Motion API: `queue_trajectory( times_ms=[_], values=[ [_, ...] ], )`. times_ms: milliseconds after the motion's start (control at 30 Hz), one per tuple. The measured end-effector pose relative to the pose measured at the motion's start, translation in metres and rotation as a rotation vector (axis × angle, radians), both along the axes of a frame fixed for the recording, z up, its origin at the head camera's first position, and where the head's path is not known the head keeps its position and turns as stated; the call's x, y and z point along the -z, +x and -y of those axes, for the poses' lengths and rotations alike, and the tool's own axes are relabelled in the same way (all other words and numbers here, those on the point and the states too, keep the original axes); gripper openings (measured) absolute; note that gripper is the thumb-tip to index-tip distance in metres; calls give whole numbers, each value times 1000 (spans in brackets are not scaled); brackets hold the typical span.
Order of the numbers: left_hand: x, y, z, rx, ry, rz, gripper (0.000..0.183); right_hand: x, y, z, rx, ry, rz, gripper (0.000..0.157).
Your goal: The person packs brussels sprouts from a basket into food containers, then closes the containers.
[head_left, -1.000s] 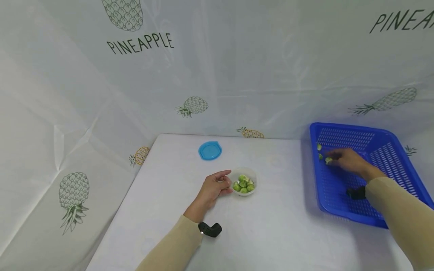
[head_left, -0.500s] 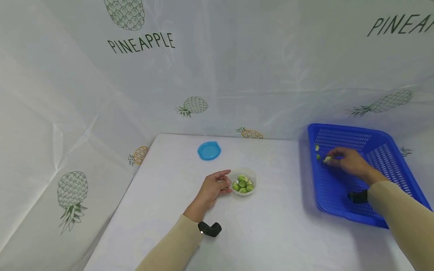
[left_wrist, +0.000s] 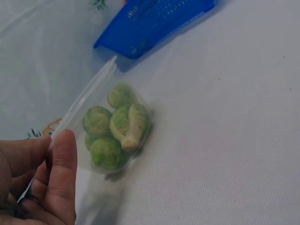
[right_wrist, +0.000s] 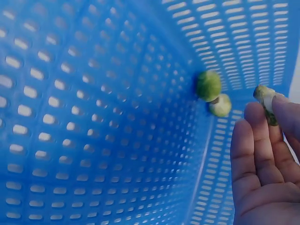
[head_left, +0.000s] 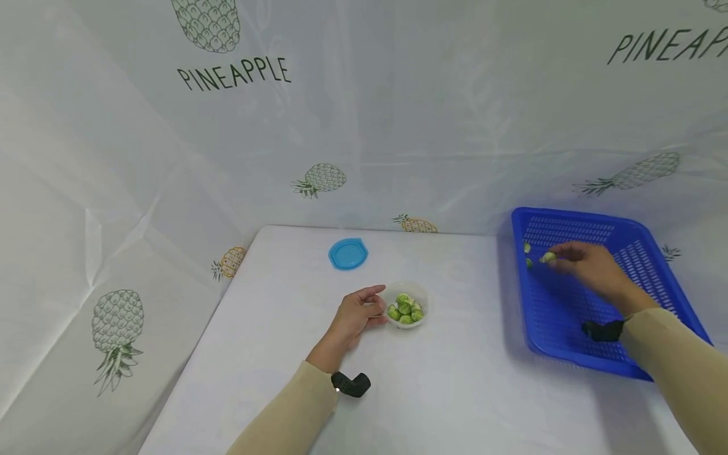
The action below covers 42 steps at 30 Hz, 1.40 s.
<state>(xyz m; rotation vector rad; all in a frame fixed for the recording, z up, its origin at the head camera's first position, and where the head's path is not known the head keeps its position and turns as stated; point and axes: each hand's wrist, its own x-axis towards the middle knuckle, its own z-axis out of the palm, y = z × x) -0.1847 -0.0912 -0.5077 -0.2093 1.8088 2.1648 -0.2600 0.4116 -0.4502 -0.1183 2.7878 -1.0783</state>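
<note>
My left hand (head_left: 357,315) pinches the rim of a small clear bowl (left_wrist: 86,96) between thumb and fingers. The bowl stands on the table and holds several Brussels sprouts (head_left: 404,308), one of them showing its pale stem in the left wrist view. Over at the right, my right hand (head_left: 588,268) pinches a single Brussels sprout (right_wrist: 267,101) between thumb and fingertips, above the floor of a blue plastic basket (head_left: 569,316). Two other sprouts (right_wrist: 209,85) lie together against the basket's side, apart from the hand.
A light blue lid (head_left: 348,254) lies flat on the white-covered table (head_left: 455,379), behind the bowl. Pineapple-printed sheeting (head_left: 432,114) rises at the back and left of the table. The basket's raised walls surround the right hand.
My right hand has lifted the pinched sprout slightly from the basket floor. The left hand keeps its hold on the bowl. The head view has shifted a little.
</note>
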Motion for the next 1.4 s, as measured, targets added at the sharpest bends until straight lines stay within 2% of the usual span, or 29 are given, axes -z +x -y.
queue_trajectory(
  times_ms=[467, 767, 1100, 1400],
  values=[
    [1, 0, 0, 10, -15, 2, 50, -18, 15, 7, 108, -49, -81, 60],
    [0, 0, 1, 6, -9, 3, 50, -30, 27, 18, 133, -91, -131, 58],
    [-1, 1, 1, 13, -3, 5, 50, -36, 39, 33, 157, -147, -132, 57],
    [0, 1, 0, 13, -5, 0, 50, -44, 49, 50, 153, -178, -183, 51]
  ],
)
